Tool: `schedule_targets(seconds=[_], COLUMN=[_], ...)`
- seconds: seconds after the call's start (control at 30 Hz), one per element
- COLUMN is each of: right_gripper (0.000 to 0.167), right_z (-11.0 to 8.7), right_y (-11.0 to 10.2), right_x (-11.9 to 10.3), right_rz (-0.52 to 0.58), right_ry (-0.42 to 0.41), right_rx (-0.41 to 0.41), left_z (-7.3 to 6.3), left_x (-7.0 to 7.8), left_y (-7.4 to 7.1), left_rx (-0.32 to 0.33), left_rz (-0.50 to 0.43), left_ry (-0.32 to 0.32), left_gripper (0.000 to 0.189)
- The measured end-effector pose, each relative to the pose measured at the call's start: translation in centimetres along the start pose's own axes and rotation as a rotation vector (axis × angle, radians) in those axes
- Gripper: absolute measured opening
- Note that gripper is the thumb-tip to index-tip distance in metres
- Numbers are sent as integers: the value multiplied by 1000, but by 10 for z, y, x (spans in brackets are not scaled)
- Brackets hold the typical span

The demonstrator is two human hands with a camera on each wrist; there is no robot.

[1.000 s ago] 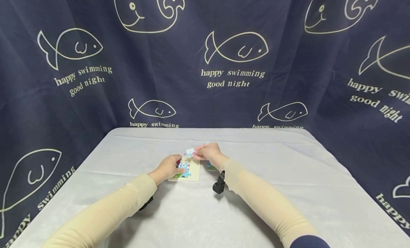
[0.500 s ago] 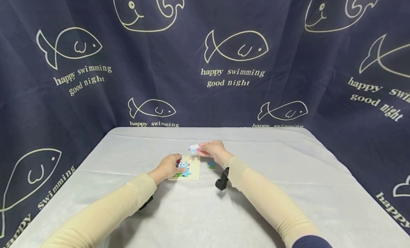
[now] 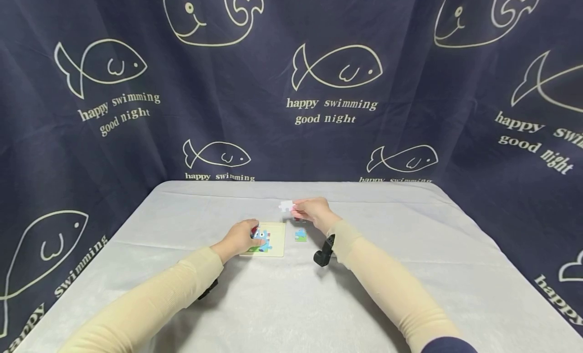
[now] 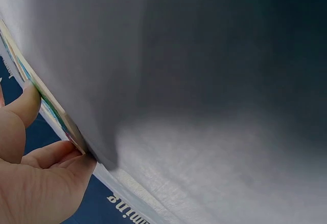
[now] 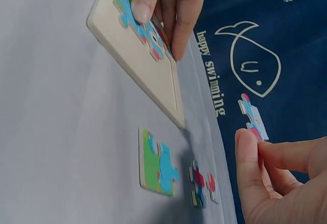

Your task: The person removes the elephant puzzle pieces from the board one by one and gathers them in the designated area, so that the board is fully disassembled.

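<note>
Right hand (image 3: 314, 209) pinches white-pink-blue tabbed jigsaw piece (image 5: 259, 122) — best by one edge, tabs exposed — while left hand (image 3: 239, 236) grips square pale-wood puzzle board (image 3: 279, 237) on left side, ideally bracing it.

From farthest off, the head camera is looking forward and down over the counter (image 3: 291, 302) to the navy curtain (image 3: 309, 150). Up close and tilted, the left-wrist camera (image 3: 208, 289) is catching the left hand (image 3: 236, 239) and puzzle board (image 3: 278, 240) edge-on; the right-wrist camera (image 3: 323, 254), facing the curtain, is sharing board, left hand and right hand (image 3: 315, 211) with the head view.
</note>
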State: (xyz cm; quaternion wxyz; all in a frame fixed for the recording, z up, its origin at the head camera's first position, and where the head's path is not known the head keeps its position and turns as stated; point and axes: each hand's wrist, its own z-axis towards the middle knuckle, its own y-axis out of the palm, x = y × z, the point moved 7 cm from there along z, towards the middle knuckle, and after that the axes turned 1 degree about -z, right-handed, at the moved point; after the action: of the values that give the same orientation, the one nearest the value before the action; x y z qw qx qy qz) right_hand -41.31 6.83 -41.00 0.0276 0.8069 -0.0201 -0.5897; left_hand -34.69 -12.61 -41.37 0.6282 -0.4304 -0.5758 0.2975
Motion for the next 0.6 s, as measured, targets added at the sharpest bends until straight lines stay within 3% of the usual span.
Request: schedule_targets(seconds=[0.6], right_gripper=[38], right_z=[15], right_y=[-46], right_x=[-2], right_rz=[35], right_ry=[3], right_rx=[69], left_z=[1], left_x=[-3], left_y=[1], left_rx=[0], left_rz=[-20], left_ry=[-7], left_gripper=[68])
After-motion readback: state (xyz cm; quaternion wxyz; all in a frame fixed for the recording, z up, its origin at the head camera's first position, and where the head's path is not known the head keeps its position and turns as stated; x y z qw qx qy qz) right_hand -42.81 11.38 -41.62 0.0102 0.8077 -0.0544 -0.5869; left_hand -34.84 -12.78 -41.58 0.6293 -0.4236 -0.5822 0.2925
